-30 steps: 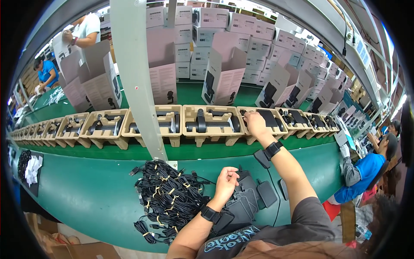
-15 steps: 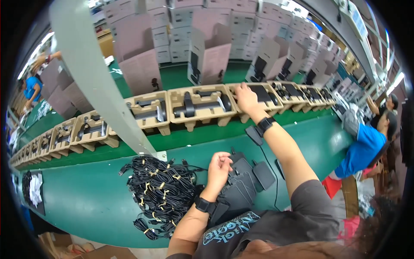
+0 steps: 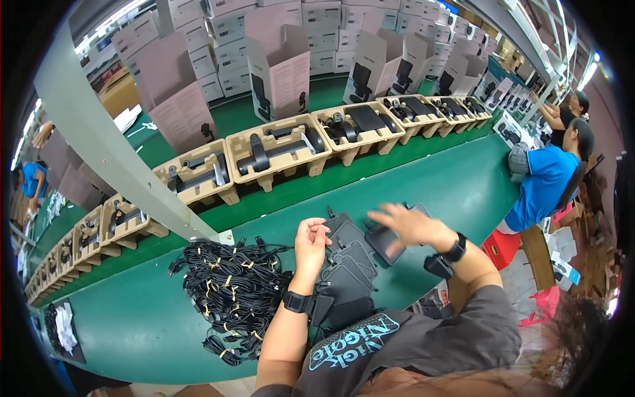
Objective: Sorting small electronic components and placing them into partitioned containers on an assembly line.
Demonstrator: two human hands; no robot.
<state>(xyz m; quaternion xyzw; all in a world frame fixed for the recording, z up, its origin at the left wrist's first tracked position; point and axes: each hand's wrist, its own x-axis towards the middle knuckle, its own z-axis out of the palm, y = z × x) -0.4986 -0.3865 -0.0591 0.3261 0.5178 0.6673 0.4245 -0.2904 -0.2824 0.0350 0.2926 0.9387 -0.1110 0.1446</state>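
My right hand hovers over flat black rectangular pads on the green bench, its fingers spread and slightly blurred, with nothing seen in them. One dark pad lies just under it. Overlapping pads form a pile between my hands. At that pile's left edge my left hand is raised, fingers curled in, with nothing visible in them. A heap of black cables, bundled with pale ties, lies left of it. Beyond, a tan moulded tray holds a flat black pad and other black parts.
More tan trays with black parts run in a curved row along a raised green ledge. Open printed cartons stand behind them. A grey post crosses the left side. At the right sits a person in a blue shirt.
My right hand has come back from the tray to the pads on the bench and its fingers have spread. The left hand stays curled beside the pile. The view has shifted rightward.
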